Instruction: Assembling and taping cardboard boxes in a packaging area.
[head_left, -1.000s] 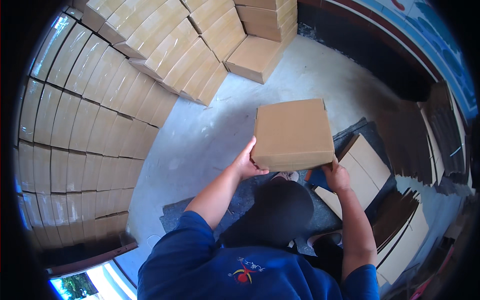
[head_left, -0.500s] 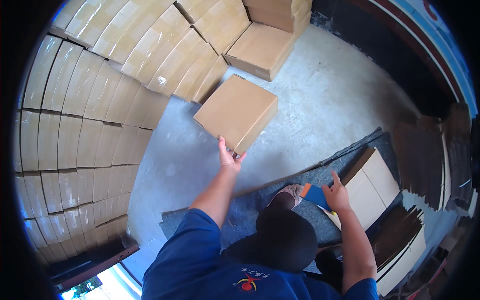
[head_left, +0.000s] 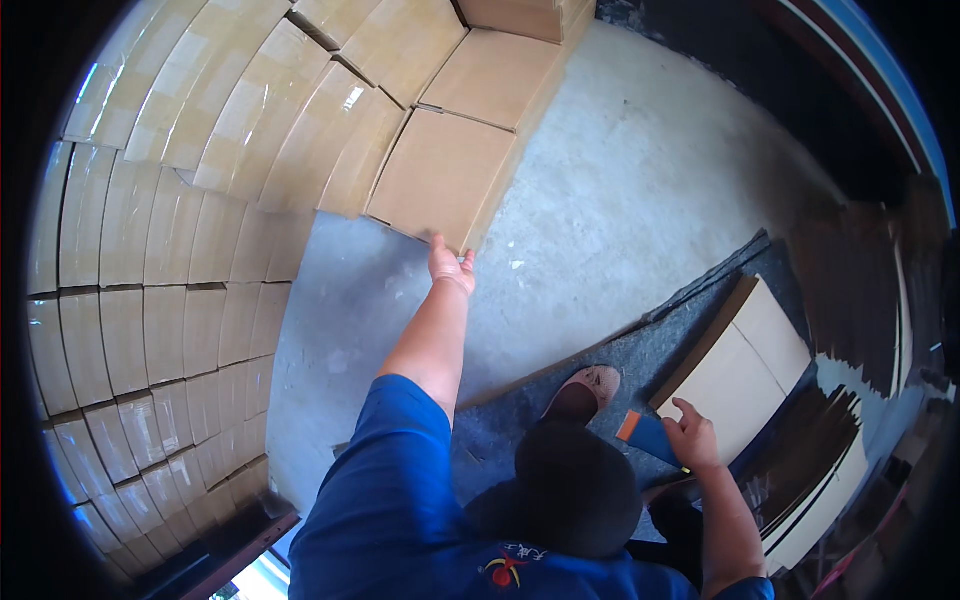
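At the near edge of a flat brown cardboard box, my left hand grips the corner, thumb on the left side and fingers curled by the right. The box lies flush against another flat box behind it and beside the tall stacked row on its left. Low on the right, my right hand is closed on a flat blue tool with an orange end; its exact kind I cannot make out. The index finger stretches out past the tool.
Stacks of taped cartons line the left side. Flattened cardboard lies on a dark mat at right, near my shoe. More dark cardboard sheets stand at the far right. Grey concrete floor stretches between.
My left hand has pushed the box away from me, up against the box behind it and the stack. My right hand, still holding the blue tool, has shifted slightly right and nearer.
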